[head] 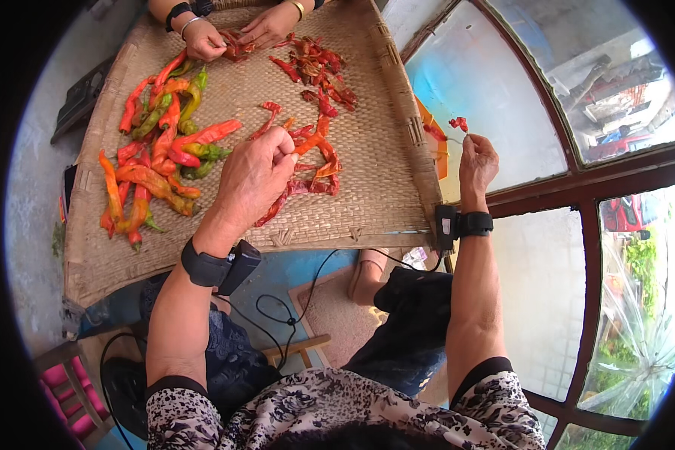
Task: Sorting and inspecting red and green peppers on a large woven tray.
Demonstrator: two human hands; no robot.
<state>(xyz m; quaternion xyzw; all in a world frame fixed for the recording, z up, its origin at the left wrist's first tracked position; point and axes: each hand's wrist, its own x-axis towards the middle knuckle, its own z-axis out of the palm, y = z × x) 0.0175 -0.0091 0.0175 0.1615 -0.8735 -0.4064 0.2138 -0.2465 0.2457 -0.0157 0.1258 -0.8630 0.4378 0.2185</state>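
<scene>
My left hand [259,169] is over the near middle of a woven tray [202,253], its thumb and forefinger closed on the end of an orange-red chili pepper [310,144]. A string of red peppers [304,187] lies on the weave just beyond. Past the tray's right rim, my right hand [480,163] is raised, pinching a thin strand with a small red pepper piece [458,123] at its tip. Fresh red, orange and green peppers [163,140] are heaped on the tray's left side. Wrinkled dried red peppers [320,64] lie at the far right.
Another person's hands [236,36] handle dried peppers at the tray's far edge. An orange container [439,152] stands beyond the right rim, near a framed window [588,197]. A black cable [292,320] hangs below the tray, above a wooden stool [298,347].
</scene>
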